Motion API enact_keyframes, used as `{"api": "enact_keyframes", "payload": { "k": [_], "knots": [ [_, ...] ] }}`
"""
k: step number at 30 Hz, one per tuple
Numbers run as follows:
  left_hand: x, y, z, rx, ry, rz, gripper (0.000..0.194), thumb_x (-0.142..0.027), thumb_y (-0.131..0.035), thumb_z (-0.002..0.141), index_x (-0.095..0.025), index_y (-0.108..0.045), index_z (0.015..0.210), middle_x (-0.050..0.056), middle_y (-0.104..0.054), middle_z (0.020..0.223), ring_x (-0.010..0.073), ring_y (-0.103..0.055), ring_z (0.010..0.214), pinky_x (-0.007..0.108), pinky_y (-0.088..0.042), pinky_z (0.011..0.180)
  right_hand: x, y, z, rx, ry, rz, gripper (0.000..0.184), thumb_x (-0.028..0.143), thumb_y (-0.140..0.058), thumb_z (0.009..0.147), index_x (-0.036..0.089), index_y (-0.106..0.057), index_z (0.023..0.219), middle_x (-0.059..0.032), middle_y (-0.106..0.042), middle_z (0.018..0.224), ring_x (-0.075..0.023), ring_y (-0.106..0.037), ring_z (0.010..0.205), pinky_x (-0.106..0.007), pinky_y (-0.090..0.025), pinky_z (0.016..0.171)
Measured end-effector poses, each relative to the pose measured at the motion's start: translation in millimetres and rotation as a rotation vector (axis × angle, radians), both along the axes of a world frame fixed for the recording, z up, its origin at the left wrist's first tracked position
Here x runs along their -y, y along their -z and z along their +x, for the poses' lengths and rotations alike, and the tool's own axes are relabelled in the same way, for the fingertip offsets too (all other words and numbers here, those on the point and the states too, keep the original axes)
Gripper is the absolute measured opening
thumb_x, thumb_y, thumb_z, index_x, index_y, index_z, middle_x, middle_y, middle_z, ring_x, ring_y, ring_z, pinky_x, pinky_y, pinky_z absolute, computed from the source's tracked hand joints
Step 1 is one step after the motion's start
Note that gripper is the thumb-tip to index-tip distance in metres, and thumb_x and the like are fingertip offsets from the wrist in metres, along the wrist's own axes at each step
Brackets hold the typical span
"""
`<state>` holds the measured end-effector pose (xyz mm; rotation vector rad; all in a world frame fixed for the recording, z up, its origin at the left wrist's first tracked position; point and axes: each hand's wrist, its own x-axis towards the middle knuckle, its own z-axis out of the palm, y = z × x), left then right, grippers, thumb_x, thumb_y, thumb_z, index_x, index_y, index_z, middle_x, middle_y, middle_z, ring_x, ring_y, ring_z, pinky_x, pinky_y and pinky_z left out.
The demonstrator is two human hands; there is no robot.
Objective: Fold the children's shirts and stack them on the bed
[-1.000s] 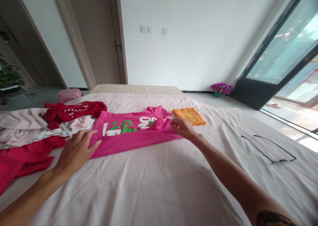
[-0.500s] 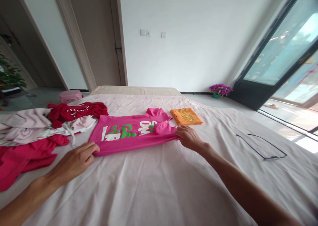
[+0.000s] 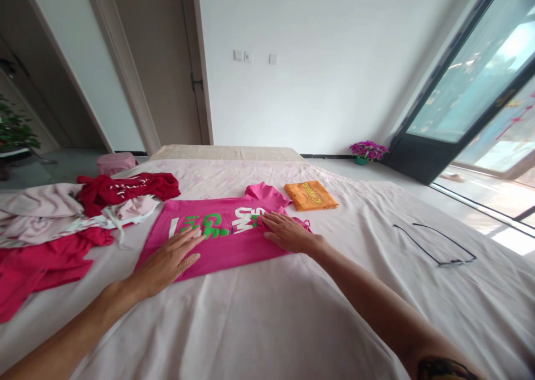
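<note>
A pink T-shirt [image 3: 234,254] with white and green lettering lies on the bed sheet, its near side folded over toward the print. My left hand [image 3: 169,260] rests on the shirt's left part, fingers stretched out and pointing to the far right. On the folded strip near the sleeve end lies my right hand [image 3: 286,232], flat with fingers extended, covering part of the lettering. Neither hand grips the cloth. Just beyond the right hand is an orange folded garment [image 3: 311,195] with yellow writing.
To the left is a heap of loose clothes, with a dark red garment [image 3: 129,189], a pale pink garment [image 3: 39,201] and a bright red garment [image 3: 50,263]. Eyeglasses [image 3: 453,262] lie on the sheet [image 3: 359,257] at right. A pink stool [image 3: 117,161] stands past the bed.
Both hands have let go of the shirt's near edge, which they gripped half a second ago, and moved inward onto the cloth. The folded strip now lies wider and flatter.
</note>
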<state>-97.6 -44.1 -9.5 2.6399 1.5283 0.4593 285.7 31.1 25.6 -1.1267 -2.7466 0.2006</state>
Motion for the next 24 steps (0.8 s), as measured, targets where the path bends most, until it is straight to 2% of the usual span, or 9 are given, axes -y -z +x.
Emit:
{"api": "enact_keyframes", "payload": {
  "k": [3,5,10,13,16,18,20,22,24],
  "knots": [
    [-1,20.5,-5,-0.106,-0.051,0.095,0.055,-0.048,-0.04,0.097,-0.031,-0.037,0.149,0.003,-0.038,0.155,0.0227,-0.032,0.144,0.042,-0.029,0.117,-9,26.3,-6,0.057,0.055,0.108,0.058,0.045,-0.036,0.102,0.019,-0.031,0.153,-0.0111,-0.029,0.158,-0.0275,-0.023,0.147,-0.051,-0.016,0.12],
    [-1,28.2,-9,-0.139,-0.087,0.12,0.058,-0.049,-0.041,0.096,-0.033,-0.034,0.151,0.004,-0.036,0.157,0.0238,-0.031,0.145,0.044,-0.028,0.116,-10,33.0,-6,0.059,0.074,0.144,0.057,0.044,-0.035,0.102,0.021,-0.03,0.153,-0.01,-0.03,0.157,-0.0266,-0.023,0.147,-0.051,-0.015,0.12],
    [0,29.9,-10,-0.172,-0.14,0.133,0.059,-0.052,-0.04,0.095,-0.03,-0.037,0.15,0.007,-0.034,0.157,0.0257,-0.03,0.145,0.046,-0.027,0.116,-1,22.4,-8,-0.043,0.223,0.196,0.054,0.045,-0.033,0.102,0.019,-0.038,0.149,-0.0104,-0.04,0.153,-0.0257,-0.033,0.142,-0.045,-0.022,0.118],
    [1,28.2,-7,-0.171,-0.144,0.143,0.058,-0.051,-0.039,0.095,-0.031,-0.037,0.15,0.006,-0.035,0.157,0.0255,-0.031,0.145,0.045,-0.027,0.115,6,16.6,-11,-0.092,0.172,0.158,0.05,0.041,-0.027,0.103,0.022,-0.045,0.145,-0.008,-0.047,0.148,-0.0215,-0.042,0.136,-0.039,-0.029,0.115],
    [2,28.0,-6,-0.166,-0.148,0.16,0.058,-0.051,-0.039,0.095,-0.032,-0.037,0.149,0.005,-0.037,0.156,0.0249,-0.032,0.144,0.044,-0.027,0.115,9,21.0,-12,-0.028,0.026,0.087,0.055,0.047,-0.028,0.103,0.021,-0.035,0.151,-0.007,-0.037,0.155,-0.0223,-0.032,0.143,-0.042,-0.021,0.119],
    [2,28.0,-6,-0.172,-0.154,0.163,0.058,-0.051,-0.039,0.095,-0.032,-0.037,0.149,0.005,-0.037,0.156,0.0247,-0.033,0.144,0.043,-0.027,0.115,9,25.8,-12,0.017,0.021,0.089,0.06,0.049,-0.029,0.102,0.019,-0.028,0.154,-0.0086,-0.028,0.158,-0.0247,-0.023,0.147,-0.046,-0.015,0.121],
    [2,27.9,-6,-0.188,-0.16,0.159,0.057,-0.051,-0.039,0.095,-0.031,-0.038,0.149,0.006,-0.037,0.156,0.0249,-0.032,0.144,0.044,-0.027,0.115,5,27.3,-12,0.031,0.04,0.108,0.059,0.048,-0.029,0.102,0.019,-0.029,0.154,-0.0092,-0.027,0.159,-0.0257,-0.021,0.147,-0.049,-0.013,0.12],
    [2,28.1,-5,-0.207,-0.166,0.157,0.058,-0.051,-0.038,0.095,-0.03,-0.039,0.149,0.007,-0.036,0.156,0.0254,-0.032,0.144,0.045,-0.027,0.115,-4,23.0,-10,0.012,0.046,0.103,0.054,0.046,-0.029,0.102,0.021,-0.037,0.15,-0.0088,-0.035,0.156,-0.0254,-0.027,0.145,-0.047,-0.017,0.119],
    [1,29.0,-5,-0.217,-0.165,0.163,0.058,-0.052,-0.037,0.095,-0.029,-0.04,0.148,0.008,-0.035,0.157,0.0258,-0.032,0.144,0.046,-0.027,0.115,-17,14.0,-9,-0.027,0.085,0.061,0.048,0.044,-0.027,0.103,0.022,-0.055,0.137,-0.0085,-0.054,0.142,-0.0243,-0.045,0.133,-0.042,-0.029,0.113]
  ]
}}
